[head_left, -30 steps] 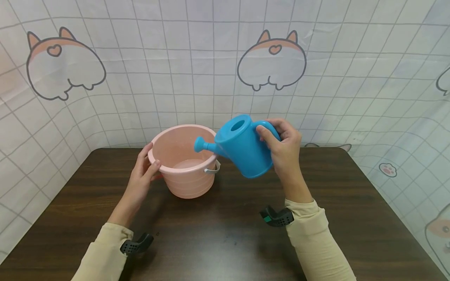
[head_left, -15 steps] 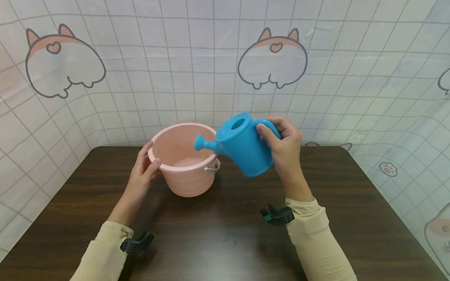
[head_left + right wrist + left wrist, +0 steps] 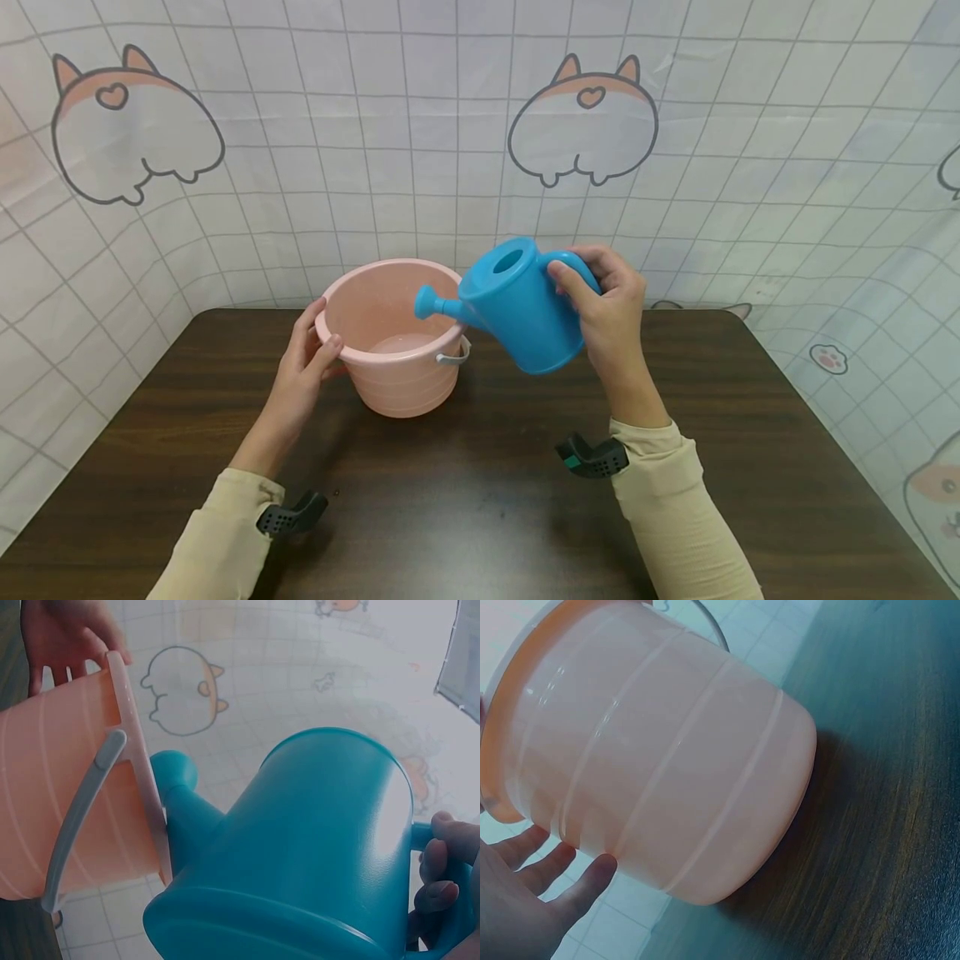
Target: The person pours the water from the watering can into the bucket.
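Note:
A pink plastic bucket (image 3: 405, 383) stands on the dark wooden table, its mouth leaning a little towards the camera. My left hand (image 3: 300, 367) holds it at the left side of the rim; in the left wrist view several fingertips (image 3: 600, 866) press the outer wall. A blue watering can (image 3: 525, 308) hangs in the air right of the bucket, tilted left. My right hand (image 3: 611, 312) grips its handle (image 3: 457, 907), thumb on top. The can's spout reaches over the bucket's right rim, with its round head (image 3: 426, 302) above the opening. No water stream is visible.
A grey bail handle (image 3: 455, 354) hangs on the bucket's right side. Behind the wooden table (image 3: 480, 500) hangs a white grid-patterned cloth (image 3: 375, 125) with cartoon dog prints. Each wrist wears a black strap device (image 3: 592, 457).
The scene sits slightly higher in the head view, as the camera has tipped a little. Hands, bucket and watering can keep the same places relative to each other.

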`<action>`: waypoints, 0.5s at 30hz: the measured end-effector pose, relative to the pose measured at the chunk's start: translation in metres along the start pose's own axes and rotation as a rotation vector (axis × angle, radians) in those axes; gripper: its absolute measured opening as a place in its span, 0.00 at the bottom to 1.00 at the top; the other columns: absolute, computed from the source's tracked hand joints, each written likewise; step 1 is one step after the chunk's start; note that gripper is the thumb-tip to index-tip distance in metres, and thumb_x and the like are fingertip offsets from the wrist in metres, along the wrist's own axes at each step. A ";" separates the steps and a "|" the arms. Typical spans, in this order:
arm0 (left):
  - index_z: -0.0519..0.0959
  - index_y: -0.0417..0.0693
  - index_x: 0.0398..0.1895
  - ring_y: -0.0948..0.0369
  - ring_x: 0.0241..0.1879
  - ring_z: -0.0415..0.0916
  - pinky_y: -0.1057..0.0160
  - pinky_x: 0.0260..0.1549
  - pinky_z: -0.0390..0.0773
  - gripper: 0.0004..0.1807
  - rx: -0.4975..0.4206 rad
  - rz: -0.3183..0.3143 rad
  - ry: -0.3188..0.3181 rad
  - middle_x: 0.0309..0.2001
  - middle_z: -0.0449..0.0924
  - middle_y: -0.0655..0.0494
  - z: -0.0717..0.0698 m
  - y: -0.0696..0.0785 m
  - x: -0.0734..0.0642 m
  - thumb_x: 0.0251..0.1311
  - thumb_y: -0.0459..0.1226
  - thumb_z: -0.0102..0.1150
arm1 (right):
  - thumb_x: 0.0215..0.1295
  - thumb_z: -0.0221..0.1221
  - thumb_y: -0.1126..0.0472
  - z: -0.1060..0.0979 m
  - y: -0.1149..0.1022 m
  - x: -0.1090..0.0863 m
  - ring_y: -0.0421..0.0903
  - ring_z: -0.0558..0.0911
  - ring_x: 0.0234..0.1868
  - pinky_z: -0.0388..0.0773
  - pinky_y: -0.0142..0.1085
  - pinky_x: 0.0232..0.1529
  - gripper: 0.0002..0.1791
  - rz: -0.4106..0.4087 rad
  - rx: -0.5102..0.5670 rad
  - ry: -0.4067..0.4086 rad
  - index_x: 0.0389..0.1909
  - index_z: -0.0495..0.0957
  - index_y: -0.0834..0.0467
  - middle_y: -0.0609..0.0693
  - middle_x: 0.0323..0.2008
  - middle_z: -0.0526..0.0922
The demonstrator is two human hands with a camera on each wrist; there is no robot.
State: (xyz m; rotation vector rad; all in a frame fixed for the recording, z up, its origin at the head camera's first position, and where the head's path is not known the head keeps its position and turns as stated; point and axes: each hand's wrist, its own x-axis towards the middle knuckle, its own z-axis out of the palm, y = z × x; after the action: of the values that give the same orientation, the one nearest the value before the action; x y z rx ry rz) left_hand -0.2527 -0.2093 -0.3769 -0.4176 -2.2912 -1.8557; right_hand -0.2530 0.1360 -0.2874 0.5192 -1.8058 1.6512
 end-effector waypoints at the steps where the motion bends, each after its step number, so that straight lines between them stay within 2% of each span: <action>1: 0.46 0.65 0.71 0.67 0.54 0.66 0.69 0.44 0.76 0.32 0.000 -0.004 0.000 0.68 0.55 0.44 0.000 0.000 0.000 0.67 0.42 0.44 | 0.59 0.59 0.61 0.000 0.000 0.000 0.43 0.76 0.29 0.75 0.31 0.31 0.12 -0.001 0.001 0.000 0.40 0.76 0.66 0.46 0.27 0.78; 10: 0.46 0.67 0.70 0.58 0.57 0.65 0.65 0.45 0.76 0.31 0.012 -0.023 0.001 0.68 0.55 0.47 0.000 0.000 0.000 0.67 0.44 0.44 | 0.59 0.59 0.62 -0.001 0.001 0.001 0.43 0.75 0.28 0.72 0.31 0.28 0.12 -0.003 0.007 -0.003 0.40 0.76 0.66 0.47 0.26 0.77; 15: 0.46 0.66 0.70 0.61 0.56 0.65 0.67 0.45 0.76 0.31 0.009 -0.019 0.001 0.67 0.56 0.46 0.000 0.001 0.000 0.67 0.43 0.44 | 0.59 0.59 0.64 -0.001 0.004 0.002 0.42 0.75 0.27 0.72 0.30 0.28 0.11 -0.009 0.001 -0.003 0.40 0.76 0.67 0.46 0.25 0.77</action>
State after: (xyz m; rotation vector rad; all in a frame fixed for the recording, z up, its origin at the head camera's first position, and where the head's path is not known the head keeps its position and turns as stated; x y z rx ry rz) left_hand -0.2522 -0.2092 -0.3764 -0.3945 -2.3095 -1.8537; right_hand -0.2567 0.1377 -0.2888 0.5300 -1.8021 1.6459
